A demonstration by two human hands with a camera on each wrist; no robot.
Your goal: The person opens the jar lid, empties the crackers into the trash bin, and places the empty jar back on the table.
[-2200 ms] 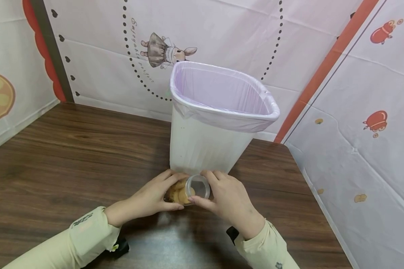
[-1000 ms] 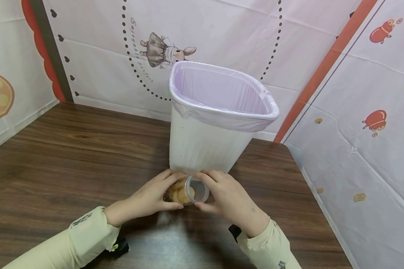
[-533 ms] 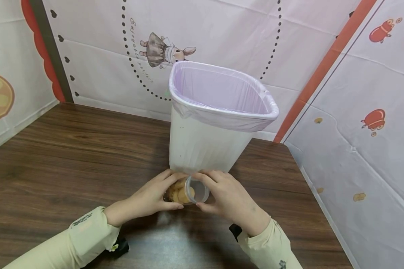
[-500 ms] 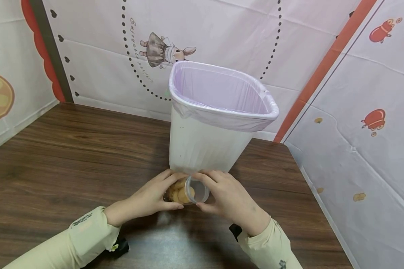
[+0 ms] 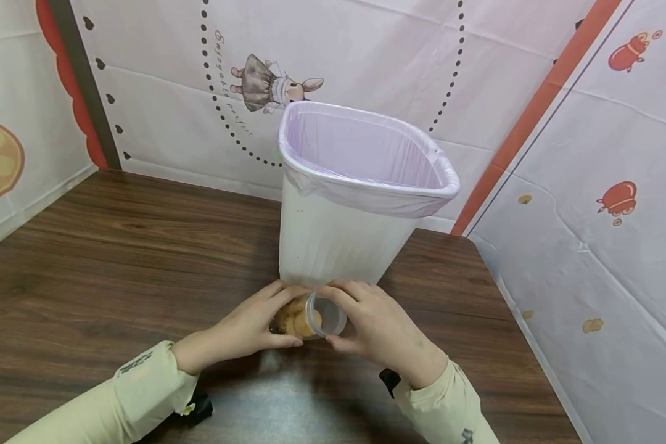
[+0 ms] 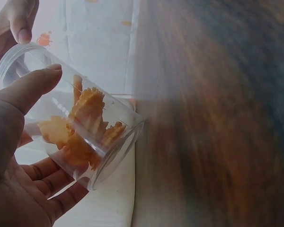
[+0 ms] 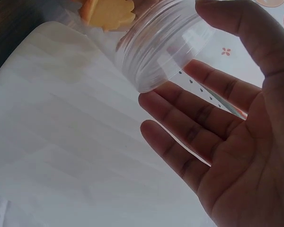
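Just below the front of a white bin (image 5: 338, 246), close to its base, both hands are on one clear jar (image 6: 116, 108), and it's tilted, mouth end over towards the right. Through the wall you can see ruffled yellow-orange pieces (image 6: 87, 111), bunched in the lower part, the upper part holding only air. The left hand (image 5: 246, 324) has the body of the jar, thumb on one side, fingers curved round the other. And the right hand (image 5: 374, 324)? It's at the ringed rim, parted just the jar's breadth, thumb across from the fingertips, holding the edge; whether a lid sits on there, I can't tell. One long finger touches the ridged rim in the right-wrist view, with the little finger off it.

Up goes the bin behind, its pale purple liner (image 5: 361, 203) folded out over the edge. Dark wood-grain table (image 5: 127, 246) underneath, pale printed backdrop (image 5: 366, 55) at the rear with a rabbit drawing (image 5: 266, 83) lying sideways. Pale yellow sleeves (image 5: 144, 385) reach in from the near side.
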